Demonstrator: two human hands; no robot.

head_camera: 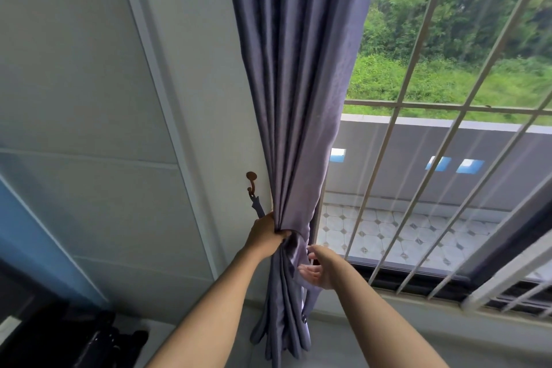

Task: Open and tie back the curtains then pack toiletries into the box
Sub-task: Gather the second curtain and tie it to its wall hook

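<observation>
A purple-grey curtain (294, 92) hangs gathered into folds at the left side of the window. My left hand (265, 234) grips the bunched fabric at waist height, close to the wall. My right hand (318, 267) is open, palm toward the curtain, just right of the bunch and below my left hand. A brown wall hook (251, 181) sits on the wall left of the curtain, with a dark tie-back strap (258, 208) hanging from it down to my left hand. No toiletries or box are in view.
The window (448, 134) has slanted white security bars (418, 98), with a tiled balcony and greenery outside. A grey sill (388, 334) runs below it. Dark objects (98, 340) lie at the lower left beside a blue panel.
</observation>
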